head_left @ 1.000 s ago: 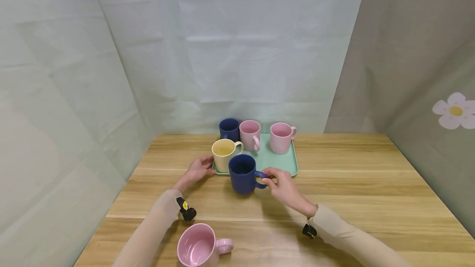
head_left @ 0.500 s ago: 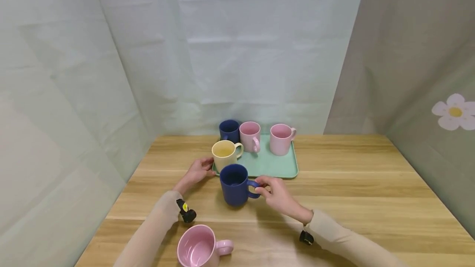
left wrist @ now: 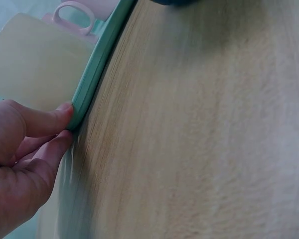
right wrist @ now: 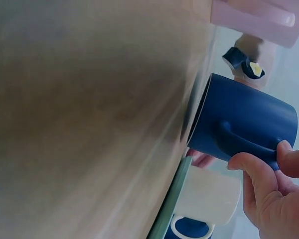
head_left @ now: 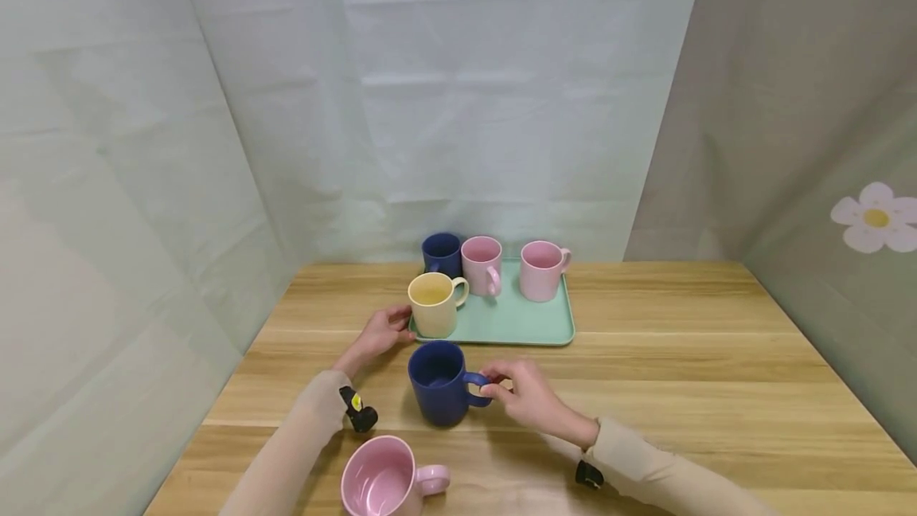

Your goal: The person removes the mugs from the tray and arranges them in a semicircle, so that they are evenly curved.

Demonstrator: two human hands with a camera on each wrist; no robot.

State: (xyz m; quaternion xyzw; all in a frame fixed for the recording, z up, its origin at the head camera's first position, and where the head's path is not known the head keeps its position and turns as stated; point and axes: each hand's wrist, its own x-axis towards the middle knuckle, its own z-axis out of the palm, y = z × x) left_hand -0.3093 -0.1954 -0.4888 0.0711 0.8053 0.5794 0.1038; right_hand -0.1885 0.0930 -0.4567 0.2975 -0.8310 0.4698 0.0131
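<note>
A dark blue mug (head_left: 438, 385) stands upright in front of the tray, its handle turned to the right. My right hand (head_left: 526, 396) pinches that handle between thumb and fingers. In the right wrist view the mug (right wrist: 244, 117) hangs close over the table, its base tilted slightly. My left hand (head_left: 380, 337) is at the near left corner of the mint green tray (head_left: 516, 329). The left wrist view shows the thumb on top of the tray's rim (left wrist: 92, 74) and a finger under it. Right beside this hand, a cream mug (head_left: 433, 313) sits on the tray.
Behind the cream mug, another dark blue mug (head_left: 442, 253) and a pink mug (head_left: 478, 271) stand side by side on the tray. A second pink mug (head_left: 540, 275) is at its right. One more pink mug (head_left: 390, 476) stands near the table's front edge. Cloth (head_left: 487, 102) hangs behind.
My right hand has brought the blue mug toward me and to the left, away from the tray's front edge. The left hand has stayed at the tray's corner.
</note>
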